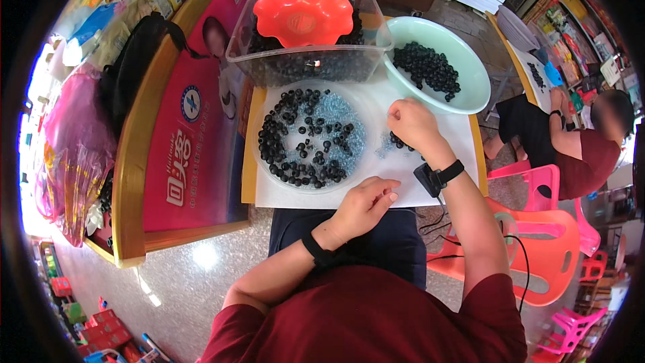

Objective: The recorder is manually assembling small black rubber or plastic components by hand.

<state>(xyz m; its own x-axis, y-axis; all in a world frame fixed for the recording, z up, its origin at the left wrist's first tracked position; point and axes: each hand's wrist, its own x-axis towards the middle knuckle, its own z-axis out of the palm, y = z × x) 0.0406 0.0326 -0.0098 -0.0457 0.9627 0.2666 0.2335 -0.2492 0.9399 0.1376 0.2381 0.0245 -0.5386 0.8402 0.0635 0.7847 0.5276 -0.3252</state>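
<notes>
A: Which of your hands is nearer the loose black beads (399, 142)?

B: Your right hand (413, 124), right of centre in the frame; they lie just below its fingers, partly hidden, a small cluster with no clear long axis.

A: And your fingers?

B: The right ones curl inward; I can't tell whether they pinch anything. Your left hand (369, 203), lower centre, bends loosely, thumb and forefinger parted, nothing visible between them, near the clear round tray (293, 139).
</notes>
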